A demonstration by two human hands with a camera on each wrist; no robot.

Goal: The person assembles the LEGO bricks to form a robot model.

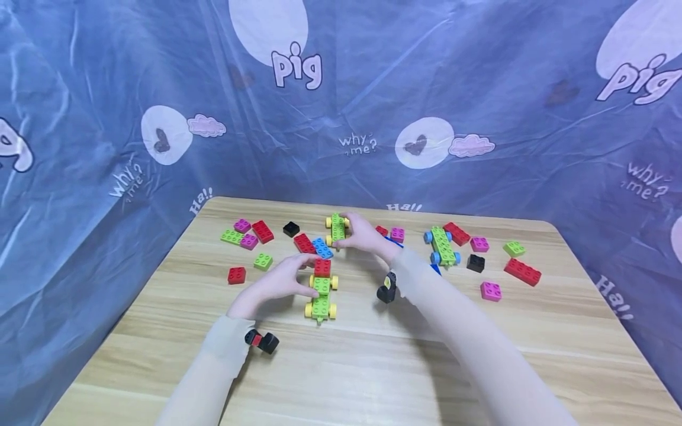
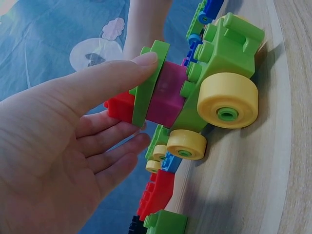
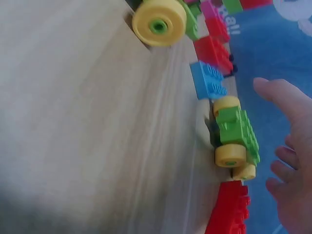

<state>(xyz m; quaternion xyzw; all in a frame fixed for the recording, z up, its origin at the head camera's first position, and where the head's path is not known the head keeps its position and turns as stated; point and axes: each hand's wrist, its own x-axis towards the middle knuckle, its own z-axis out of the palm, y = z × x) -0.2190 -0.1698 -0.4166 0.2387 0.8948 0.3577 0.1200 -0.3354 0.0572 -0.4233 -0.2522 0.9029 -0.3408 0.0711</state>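
Just below the centre of the head view, the person's left hand [image 1: 285, 278] is at the nearer toy car [image 1: 320, 307], which stands with its green chassis and yellow wheels on the wooden table [image 1: 341, 373]. Seen from the left wrist, a magenta brick [image 2: 167, 92] sits on the chassis, a thin green plate [image 2: 150, 87] lies over that, and a red brick [image 1: 322, 267] is on top. The thumb presses one edge of the green plate while the other fingers reach to its opposite side, fairly straight, so the hand has the plate in a light pinch; how firmly, I can't tell.

Further up the middle of the frame, the right hand [image 1: 363, 234] reaches about the second toy car [image 1: 338, 229], also green with yellow wheels. Its thumb and fingers are spread well apart and nothing is gripped; whether they touch the car I can't tell. A blue brick [image 1: 322, 248] and a red eight-stud brick [image 1: 305, 243] lie together just left of that car, with a black brick [image 1: 290, 229] near them. Right of centre stands a blue-wheeled car [image 1: 443, 245], and across the top hangs a blue printed cloth [image 1: 341, 118]
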